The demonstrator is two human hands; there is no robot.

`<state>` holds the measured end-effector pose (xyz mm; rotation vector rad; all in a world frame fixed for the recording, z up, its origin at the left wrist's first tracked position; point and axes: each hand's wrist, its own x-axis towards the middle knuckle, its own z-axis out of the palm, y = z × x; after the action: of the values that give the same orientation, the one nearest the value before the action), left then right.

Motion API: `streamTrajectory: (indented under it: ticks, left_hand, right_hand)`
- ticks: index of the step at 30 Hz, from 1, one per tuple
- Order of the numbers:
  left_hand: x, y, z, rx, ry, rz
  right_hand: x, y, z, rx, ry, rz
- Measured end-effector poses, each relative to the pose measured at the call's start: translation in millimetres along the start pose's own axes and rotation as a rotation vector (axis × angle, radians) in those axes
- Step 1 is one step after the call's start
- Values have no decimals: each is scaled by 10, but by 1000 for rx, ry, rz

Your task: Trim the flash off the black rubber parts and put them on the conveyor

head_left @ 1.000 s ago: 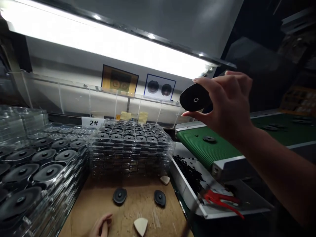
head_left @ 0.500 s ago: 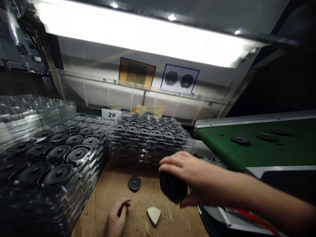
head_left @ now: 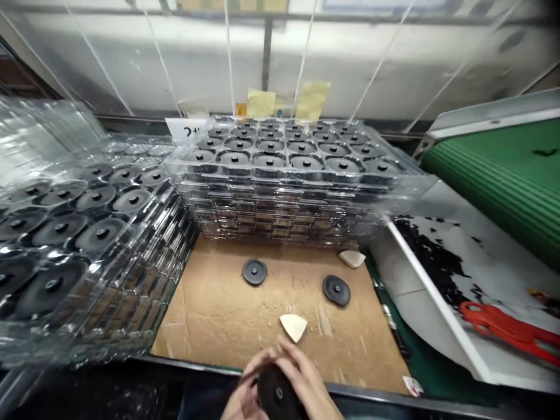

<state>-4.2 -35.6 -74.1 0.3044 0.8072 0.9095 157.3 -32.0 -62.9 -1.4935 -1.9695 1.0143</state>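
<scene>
A black disc-shaped part [head_left: 279, 394] with a small metal-looking centre is held low at the near edge of the board. My left hand [head_left: 245, 392] is closed around its left side. My right hand [head_left: 305, 379] grips it from the right, fingers over its top edge. Just beyond my fingers lies a cream-coloured, rounded triangular piece [head_left: 294, 326]. Two similar black parts lie apart on the brown board, one near the middle [head_left: 254, 272] and another to the right [head_left: 336, 290]. A second cream piece [head_left: 352, 258] rests at the board's far right corner.
Stacked clear trays [head_left: 289, 204] filled with black parts stand behind the board [head_left: 210, 315]. More stacked trays [head_left: 105, 280] rise on the left. At right are a white tray [head_left: 431, 291] with black scraps, red-handled scissors [head_left: 503, 326] and a green conveyor belt [head_left: 494, 169].
My view has tipped down. My right hand has come from the right to the near edge with a black part, and my left hand has joined it. Another black part now lies on the board's right.
</scene>
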Motion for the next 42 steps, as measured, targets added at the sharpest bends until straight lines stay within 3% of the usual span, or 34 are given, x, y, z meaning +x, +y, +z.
streamTrajectory:
  ticks: [3,6,13,19,26,29,38,42]
  left_hand:
    - [-7,118,-19,-120,51,-53]
    - [14,272,30,-272,112,26]
    - [160,413,61,-439,224,164]
    - [236,377,73,-401,422,167]
    - [265,327,82,-319,461,169]
    - [278,315,84,-307,453,167]
    - [291,314,81,-281,492,173]
    - [288,299,67,-276,449,150]
  right_hand:
    - [44,94,-115,-227,148,-46]
    - [174,257,-195,-393,254,-46]
    - [478,472,-110,-316,250,-43]
    - [758,169,-269,-110,146,43]
    - [845,-279,-99,63,-59,6]
    - [836,-291,-88,118,-117,17]
    - [808,-269,-100,141,-60,55]
    - [788,-303,-111,159,-86,-5]
